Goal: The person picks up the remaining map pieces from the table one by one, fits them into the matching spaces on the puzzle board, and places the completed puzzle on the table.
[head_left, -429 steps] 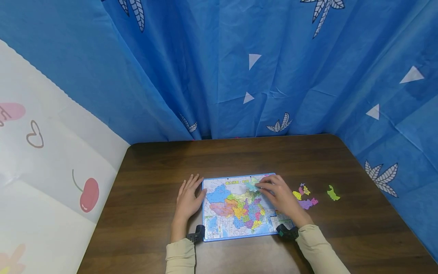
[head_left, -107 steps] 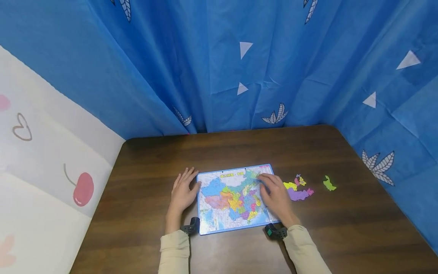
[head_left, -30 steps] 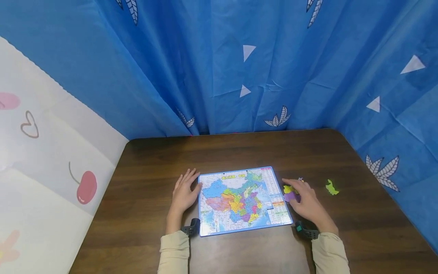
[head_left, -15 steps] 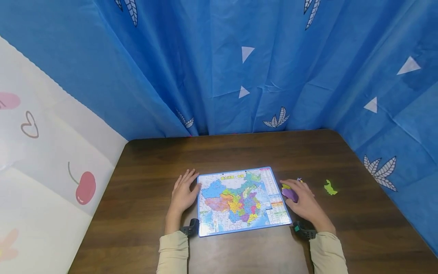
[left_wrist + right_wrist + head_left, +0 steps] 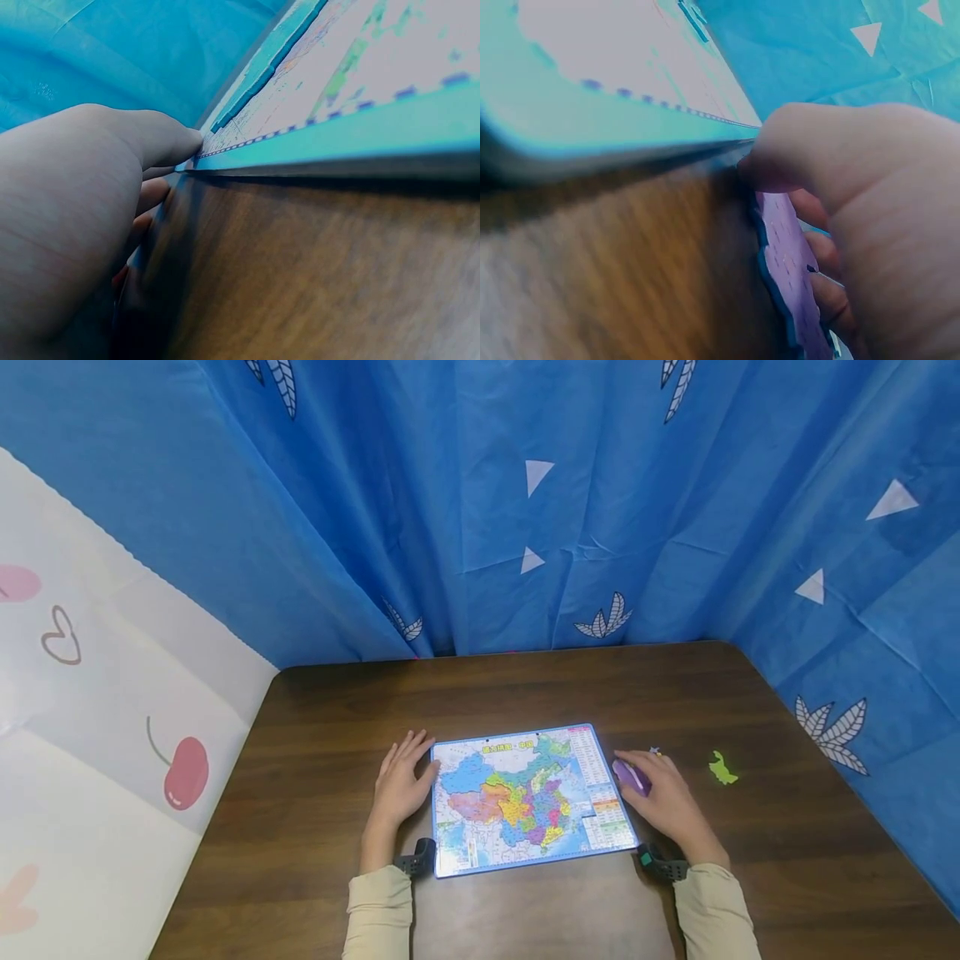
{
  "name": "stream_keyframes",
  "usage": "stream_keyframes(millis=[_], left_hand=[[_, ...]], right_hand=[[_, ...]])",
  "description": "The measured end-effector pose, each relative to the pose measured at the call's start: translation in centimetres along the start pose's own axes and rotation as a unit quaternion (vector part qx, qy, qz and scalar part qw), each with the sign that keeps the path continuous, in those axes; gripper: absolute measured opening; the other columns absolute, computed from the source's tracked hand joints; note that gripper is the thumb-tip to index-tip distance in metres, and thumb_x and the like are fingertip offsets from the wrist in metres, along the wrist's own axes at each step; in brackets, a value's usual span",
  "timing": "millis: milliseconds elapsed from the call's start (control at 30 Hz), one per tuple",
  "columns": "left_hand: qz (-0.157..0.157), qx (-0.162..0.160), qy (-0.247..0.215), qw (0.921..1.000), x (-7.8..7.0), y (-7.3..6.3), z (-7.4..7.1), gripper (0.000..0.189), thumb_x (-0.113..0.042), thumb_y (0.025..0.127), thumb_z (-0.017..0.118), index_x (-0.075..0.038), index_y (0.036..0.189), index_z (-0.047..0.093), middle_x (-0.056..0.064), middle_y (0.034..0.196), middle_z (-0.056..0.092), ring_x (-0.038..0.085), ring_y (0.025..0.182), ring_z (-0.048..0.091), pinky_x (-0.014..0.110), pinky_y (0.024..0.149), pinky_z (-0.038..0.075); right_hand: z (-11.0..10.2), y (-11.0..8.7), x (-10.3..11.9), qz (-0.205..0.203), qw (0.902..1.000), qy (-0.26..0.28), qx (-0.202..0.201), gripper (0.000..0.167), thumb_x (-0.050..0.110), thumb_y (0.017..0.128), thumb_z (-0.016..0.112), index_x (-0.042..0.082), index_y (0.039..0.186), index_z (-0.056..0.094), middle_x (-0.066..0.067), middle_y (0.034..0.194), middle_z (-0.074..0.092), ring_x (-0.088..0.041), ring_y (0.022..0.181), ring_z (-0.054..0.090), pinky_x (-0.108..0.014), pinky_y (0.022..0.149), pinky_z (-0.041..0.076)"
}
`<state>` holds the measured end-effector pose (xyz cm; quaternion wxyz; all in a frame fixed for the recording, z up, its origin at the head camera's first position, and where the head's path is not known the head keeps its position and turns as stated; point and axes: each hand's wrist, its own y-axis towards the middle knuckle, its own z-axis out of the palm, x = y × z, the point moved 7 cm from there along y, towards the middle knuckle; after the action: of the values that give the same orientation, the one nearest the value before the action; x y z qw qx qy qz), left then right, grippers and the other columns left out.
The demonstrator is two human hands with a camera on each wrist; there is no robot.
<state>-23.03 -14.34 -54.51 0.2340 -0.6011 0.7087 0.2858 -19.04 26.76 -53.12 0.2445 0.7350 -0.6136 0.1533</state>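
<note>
A magnetic map puzzle board (image 5: 596, 768) with colourful pieces lies flat in the middle of the table. My left hand (image 5: 401, 789) rests along its left side, fingers extended; the left wrist view shows the thumb (image 5: 176, 139) right at the board's corner. Just off the right edge, my right hand (image 5: 663, 797) pinches a purple puzzle piece (image 5: 628, 774) between thumb and fingers. In the right wrist view this piece (image 5: 789, 262) stands tilted, its dark edge facing the camera. The other loose pieces under that hand are mostly hidden.
A green puzzle piece (image 5: 722, 768) lies alone to the right of my right hand. A bit of a small blue and yellow piece (image 5: 656, 751) shows behind its knuckles. Blue curtains (image 5: 510, 527) hang beyond the table's back edge.
A pale teal piece, earlier held over the board, now lies at the map's upper right. My right hand has since moved right off the board, and the purple piece has tilted up in its fingers.
</note>
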Motion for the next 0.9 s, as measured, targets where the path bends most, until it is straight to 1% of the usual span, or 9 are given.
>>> stream_keyframes(millis=[367,600,800,900], left_hand=[[-0.004,0.008,-0.005,0.9999,-0.05,0.03,0.02,0.050,-0.026,0.102,0.062,-0.008,0.148,0.055,0.012,0.164,0.041,0.031,0.157,0.026,0.051,0.129,0.010],[0.002,-0.001,-0.006,1.0000,-0.06,0.11,-0.06,0.050,-0.025,0.101,0.063,-0.007,0.147,0.057,0.013,0.162,0.042,0.033,0.156,0.028,0.053,0.129,0.012],[-0.010,0.013,-0.008,0.9998,0.15,0.09,0.07,0.050,-0.027,0.103,0.062,-0.010,0.149,0.055,0.009,0.164,0.040,0.028,0.158,0.024,0.049,0.130,0.008],[-0.011,0.014,-0.008,0.9998,0.19,0.07,0.05,0.050,-0.028,0.103,0.061,-0.010,0.149,0.055,0.009,0.164,0.040,0.028,0.158,0.024,0.049,0.130,0.008]], right_hand=[[-0.20,0.08,0.08,0.014,0.9999,0.001,-0.008,0.050,0.013,0.091,0.077,0.007,0.138,0.062,-0.022,0.138,0.062,-0.043,0.124,0.054,-0.064,0.097,0.052],[-0.33,-0.02,0.35,0.012,0.9998,0.000,-0.017,0.048,0.013,0.090,0.078,0.006,0.136,0.064,-0.022,0.136,0.063,-0.043,0.123,0.055,-0.064,0.096,0.053],[-0.33,-0.01,0.38,0.015,0.9996,0.000,-0.023,0.045,0.013,0.089,0.079,0.006,0.132,0.067,-0.022,0.136,0.062,-0.043,0.122,0.055,-0.062,0.094,0.056],[-0.37,0.07,0.32,0.019,0.9995,-0.001,-0.025,0.042,0.014,0.090,0.078,0.006,0.130,0.068,-0.022,0.135,0.062,-0.041,0.120,0.055,-0.061,0.092,0.057]])
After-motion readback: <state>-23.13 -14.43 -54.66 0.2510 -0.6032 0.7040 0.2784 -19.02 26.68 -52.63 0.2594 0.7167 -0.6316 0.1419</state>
